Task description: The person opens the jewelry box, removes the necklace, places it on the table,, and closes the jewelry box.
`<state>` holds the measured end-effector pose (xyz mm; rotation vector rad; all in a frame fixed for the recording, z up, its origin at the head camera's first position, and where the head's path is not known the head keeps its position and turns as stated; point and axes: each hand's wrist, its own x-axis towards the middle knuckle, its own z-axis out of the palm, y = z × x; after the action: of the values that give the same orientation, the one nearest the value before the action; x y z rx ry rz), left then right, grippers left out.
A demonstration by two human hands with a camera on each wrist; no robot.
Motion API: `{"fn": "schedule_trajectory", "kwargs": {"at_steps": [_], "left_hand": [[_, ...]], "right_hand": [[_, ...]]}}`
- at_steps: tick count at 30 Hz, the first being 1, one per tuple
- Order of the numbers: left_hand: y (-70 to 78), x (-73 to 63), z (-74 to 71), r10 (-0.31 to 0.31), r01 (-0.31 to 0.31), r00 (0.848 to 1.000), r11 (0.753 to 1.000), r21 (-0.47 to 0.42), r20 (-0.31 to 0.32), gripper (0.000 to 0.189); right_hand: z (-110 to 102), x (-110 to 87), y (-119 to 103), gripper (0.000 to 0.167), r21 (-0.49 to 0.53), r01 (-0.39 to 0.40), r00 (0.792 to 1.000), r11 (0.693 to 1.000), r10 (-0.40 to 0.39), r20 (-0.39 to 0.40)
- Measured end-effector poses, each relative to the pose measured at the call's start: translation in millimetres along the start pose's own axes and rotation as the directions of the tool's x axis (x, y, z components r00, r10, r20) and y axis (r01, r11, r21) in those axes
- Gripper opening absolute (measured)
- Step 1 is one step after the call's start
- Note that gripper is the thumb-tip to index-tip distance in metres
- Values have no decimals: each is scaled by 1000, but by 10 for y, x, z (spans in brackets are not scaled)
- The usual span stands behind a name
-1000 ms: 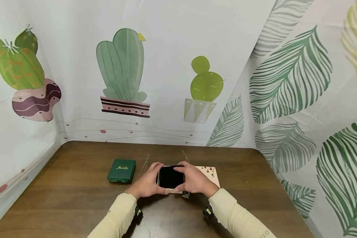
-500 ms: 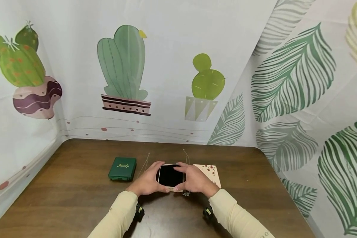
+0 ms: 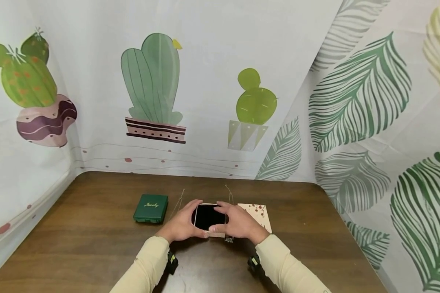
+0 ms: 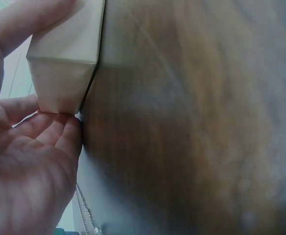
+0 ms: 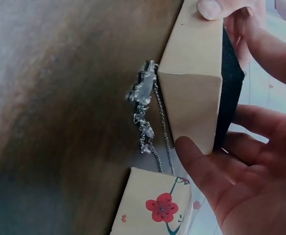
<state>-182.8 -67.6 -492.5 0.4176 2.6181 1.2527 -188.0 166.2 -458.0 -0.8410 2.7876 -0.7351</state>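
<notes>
A small cream jewelry box base with a black pad in its top sits between both hands on the table. My left hand grips its left end, thumb along the front and fingers at the back. My right hand holds the right end, with thumb and index finger over the black pad. In the right wrist view the pad stands out past the rim, and one fingertip touches the box's end wall. A silver necklace with clear stones lies beside the box, its chain running past it.
A flower-printed cream lid lies right of the box. Left of it is a green case with gold lettering. Another thin chain lies between that case and my left hand. Patterned curtains hang behind the wooden table.
My right thumb has moved from the box's front wall up onto the front edge of the black pad. The left hand keeps its grip.
</notes>
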Motion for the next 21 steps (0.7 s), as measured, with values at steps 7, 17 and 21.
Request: {"fn": "schedule_trajectory", "kwargs": {"at_steps": [7, 17, 21], "left_hand": [[2, -4, 9, -8, 8, 1000, 1000, -13, -4, 112], [4, -7, 1, 10, -10, 1000, 1000, -4, -6, 111], [14, -15, 0, 13, -13, 1000, 1000, 0, -7, 111]], "right_hand": [[6, -5, 6, 55, 22, -2, 1000, 1000, 2, 13], [36, -19, -14, 56, -27, -6, 1000, 1000, 6, -9], [55, -21, -21, 57, -58, -7, 1000, 998, 5, -21]]}}
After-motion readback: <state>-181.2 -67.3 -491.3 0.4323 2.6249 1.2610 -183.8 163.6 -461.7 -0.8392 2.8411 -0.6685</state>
